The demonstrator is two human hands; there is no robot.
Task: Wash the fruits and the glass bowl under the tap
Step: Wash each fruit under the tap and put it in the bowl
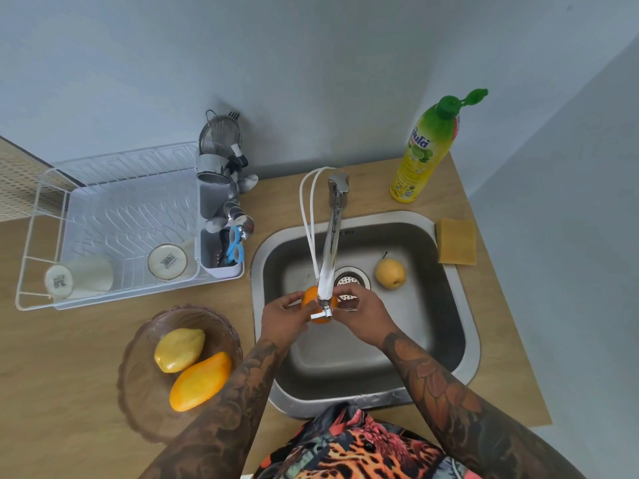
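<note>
A round orange (311,297) is held over the stainless steel sink (449,340), directly beneath the chrome tap (330,250) spout. The left hand (283,321) grips its left side with curled fingers; the right hand (363,314) closes on its right side, fingertips bent around it. Whether water runs cannot be determined. A yellow pear (390,273) with a short stem lies on the sink floor, just right of the perforated drain strainer (351,280). The scalloped, tinted glass bowl (138,392) sits on the wood-grain bench (52,375) left of the sink, holding a smooth yellow mango (179,349) and an orange-toned mango (200,382), touching. Behind it stands a white wire dish rack (45,209) with two cups lying on their sides. A yellow sponge (455,240) and a green-capped dish soap bottle (425,150) occupy the right rim area.
</note>
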